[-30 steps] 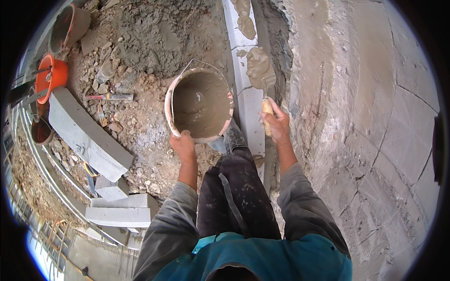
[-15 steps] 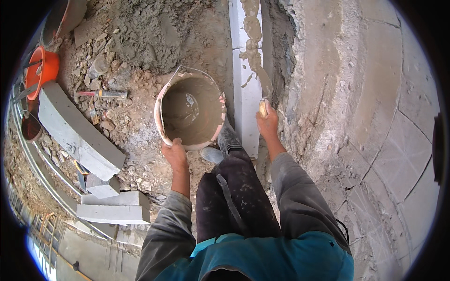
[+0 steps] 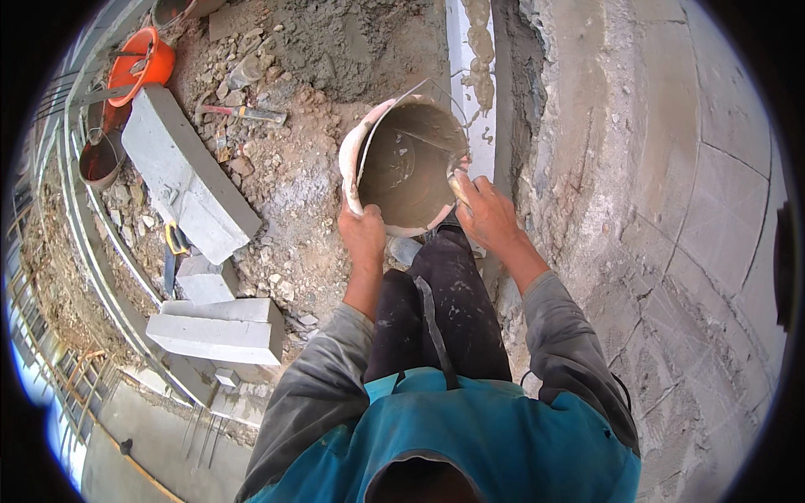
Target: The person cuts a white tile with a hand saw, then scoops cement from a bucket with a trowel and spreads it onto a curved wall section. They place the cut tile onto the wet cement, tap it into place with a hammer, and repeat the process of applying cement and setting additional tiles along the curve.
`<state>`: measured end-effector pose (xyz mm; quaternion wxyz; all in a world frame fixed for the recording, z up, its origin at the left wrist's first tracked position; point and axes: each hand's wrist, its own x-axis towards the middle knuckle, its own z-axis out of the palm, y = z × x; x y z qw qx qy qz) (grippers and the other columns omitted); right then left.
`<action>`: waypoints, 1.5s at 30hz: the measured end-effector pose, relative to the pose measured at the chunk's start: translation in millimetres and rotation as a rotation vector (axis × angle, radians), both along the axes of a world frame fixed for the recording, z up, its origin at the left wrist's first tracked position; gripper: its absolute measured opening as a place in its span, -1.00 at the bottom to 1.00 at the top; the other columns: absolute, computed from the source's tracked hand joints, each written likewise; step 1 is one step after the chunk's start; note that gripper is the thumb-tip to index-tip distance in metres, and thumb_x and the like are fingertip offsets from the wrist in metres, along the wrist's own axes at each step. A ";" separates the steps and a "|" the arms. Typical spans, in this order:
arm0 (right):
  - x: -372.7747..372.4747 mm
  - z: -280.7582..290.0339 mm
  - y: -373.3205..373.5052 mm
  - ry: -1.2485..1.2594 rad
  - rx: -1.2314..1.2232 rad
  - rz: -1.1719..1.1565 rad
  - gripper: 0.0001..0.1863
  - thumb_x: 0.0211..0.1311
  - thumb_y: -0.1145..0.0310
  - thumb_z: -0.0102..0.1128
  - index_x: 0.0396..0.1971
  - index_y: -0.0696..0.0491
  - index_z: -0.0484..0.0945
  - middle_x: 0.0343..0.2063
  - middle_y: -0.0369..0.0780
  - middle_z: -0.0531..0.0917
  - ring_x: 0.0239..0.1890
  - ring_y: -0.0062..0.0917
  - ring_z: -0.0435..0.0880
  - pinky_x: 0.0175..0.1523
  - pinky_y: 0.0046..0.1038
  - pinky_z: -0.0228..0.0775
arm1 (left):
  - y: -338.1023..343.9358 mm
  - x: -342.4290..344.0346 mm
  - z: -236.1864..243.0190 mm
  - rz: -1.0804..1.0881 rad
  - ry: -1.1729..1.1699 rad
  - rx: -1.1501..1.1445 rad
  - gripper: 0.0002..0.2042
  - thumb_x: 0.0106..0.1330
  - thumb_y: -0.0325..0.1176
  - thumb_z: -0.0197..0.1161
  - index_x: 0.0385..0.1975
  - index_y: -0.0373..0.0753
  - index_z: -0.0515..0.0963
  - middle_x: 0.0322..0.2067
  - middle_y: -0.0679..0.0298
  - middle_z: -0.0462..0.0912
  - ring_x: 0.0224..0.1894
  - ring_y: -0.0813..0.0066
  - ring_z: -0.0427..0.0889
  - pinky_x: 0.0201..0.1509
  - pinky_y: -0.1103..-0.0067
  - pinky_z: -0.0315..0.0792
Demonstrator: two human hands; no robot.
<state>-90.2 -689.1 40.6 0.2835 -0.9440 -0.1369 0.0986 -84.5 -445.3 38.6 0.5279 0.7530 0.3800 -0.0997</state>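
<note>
Left hand [image 3: 362,235] clamped on mortar bucket [image 3: 407,168] rim; right hand [image 3: 486,214] closed around trowel handle [image 3: 459,189]. Rubble ground [image 3: 293,168], grey kerb blocks [image 3: 180,172], rough wall [image 3: 637,168].

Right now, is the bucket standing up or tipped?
Tipped: the bucket leans, its mouth facing the camera, left hand gripping its rim.
</note>
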 end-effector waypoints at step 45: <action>135.3 10.2 -69.9 0.159 0.528 -0.252 -0.47 -0.08 0.57 0.27 0.03 0.21 0.55 -0.25 -0.08 0.64 -0.18 -0.25 0.61 -0.02 -0.34 0.45 | -70.1 195.7 59.2 -0.065 -0.235 -0.137 -0.56 0.06 -0.56 0.07 0.01 -0.50 0.50 -0.43 0.20 0.58 -0.45 0.46 0.52 -0.32 0.49 0.43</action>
